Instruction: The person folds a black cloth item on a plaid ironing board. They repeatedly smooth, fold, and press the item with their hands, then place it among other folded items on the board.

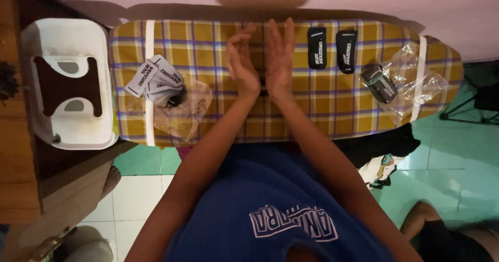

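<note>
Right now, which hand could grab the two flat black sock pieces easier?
Probably the right hand: the two black pieces lie just beside it, while the left hand is farther away. Both hands are empty.

We stand over a checked ironing board (208, 127) against a pale pink wall (442, 2), green and white floor tiles (140, 189) below, a wooden cabinet (15, 179) at its left end.

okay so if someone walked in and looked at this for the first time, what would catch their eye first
Most likely the two raised hands, left hand and right hand, palms facing each other and empty, over the middle of the yellow plaid ironing board. Next, two black socks lying flat side by side to the right of them, and a pile of white socks on a clear plastic bag at the left.
</note>
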